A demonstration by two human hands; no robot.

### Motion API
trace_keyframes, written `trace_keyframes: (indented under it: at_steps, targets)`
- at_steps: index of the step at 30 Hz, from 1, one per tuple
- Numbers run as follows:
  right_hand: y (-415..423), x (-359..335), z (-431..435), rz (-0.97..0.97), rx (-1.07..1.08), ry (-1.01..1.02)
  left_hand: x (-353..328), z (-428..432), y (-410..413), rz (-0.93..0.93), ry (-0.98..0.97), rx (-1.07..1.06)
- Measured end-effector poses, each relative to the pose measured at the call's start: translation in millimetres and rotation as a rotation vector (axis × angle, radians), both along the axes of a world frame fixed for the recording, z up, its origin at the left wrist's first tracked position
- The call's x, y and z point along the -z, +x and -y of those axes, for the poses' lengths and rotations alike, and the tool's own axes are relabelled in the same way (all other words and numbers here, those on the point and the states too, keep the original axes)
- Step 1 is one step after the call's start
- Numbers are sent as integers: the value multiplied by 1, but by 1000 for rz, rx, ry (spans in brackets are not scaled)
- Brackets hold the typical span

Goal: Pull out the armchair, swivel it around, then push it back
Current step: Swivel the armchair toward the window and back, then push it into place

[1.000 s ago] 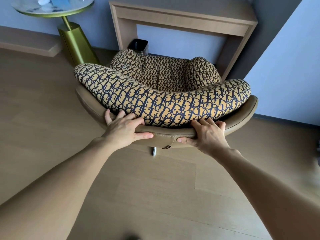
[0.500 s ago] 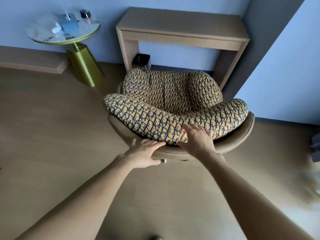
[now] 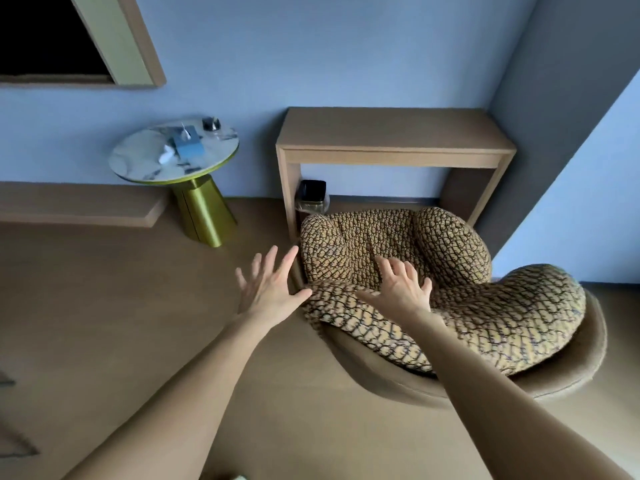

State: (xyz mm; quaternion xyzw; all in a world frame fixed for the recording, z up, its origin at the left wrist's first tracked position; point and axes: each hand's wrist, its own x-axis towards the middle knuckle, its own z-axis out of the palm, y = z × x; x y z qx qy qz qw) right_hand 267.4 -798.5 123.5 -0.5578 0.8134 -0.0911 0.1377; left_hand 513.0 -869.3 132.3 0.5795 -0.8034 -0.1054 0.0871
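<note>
The armchair (image 3: 485, 317) has yellow-and-navy patterned cushions in a tan shell. It stands with its seat tucked under the wooden desk (image 3: 391, 147) and its backrest toward me. My left hand (image 3: 270, 289) hovers with spread fingers just left of the backrest's left end, holding nothing. My right hand (image 3: 401, 289) is also spread wide, above the backrest cushion; whether it touches the fabric is unclear.
A round marble side table (image 3: 149, 168) on a gold cone base stands left of the desk, with small items on top. A black bin (image 3: 312, 192) sits under the desk's left side. Blue walls close the corner on the right. A low wooden ledge (image 3: 76, 206) runs along the left wall.
Both hands have let go of the backrest's rim and opened. The chair now sits farther from me, under the desk, and my view has risen and pulled back.
</note>
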Motion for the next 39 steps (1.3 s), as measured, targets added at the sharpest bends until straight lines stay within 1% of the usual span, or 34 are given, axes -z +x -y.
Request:
trace_keyframes:
  at_steps: [4, 8, 13, 18, 22, 26, 32, 39]
  targets:
    - [65, -9, 43, 25, 81, 43, -19, 56, 55, -2, 26, 72]
    - [111, -22, 82, 40, 140, 40, -37, 107, 93, -12, 27, 104]
    - [142, -24, 122, 53, 196, 32, -36, 153, 113, 6, 31, 179]
    - [155, -9, 163, 66, 241, 54, -16, 199, 121, 27, 81, 261]
    - [160, 16, 203, 87, 279, 69, 1, 248, 120, 44, 81, 308]
    - [156, 56, 246, 125, 350, 51, 25, 305, 117, 52, 121, 384]
    - [153, 115, 302, 233, 509, 128, 60, 388, 102, 165, 203, 507]
    - [154, 160, 342, 243, 627, 202, 107, 465, 52, 273, 248, 709]
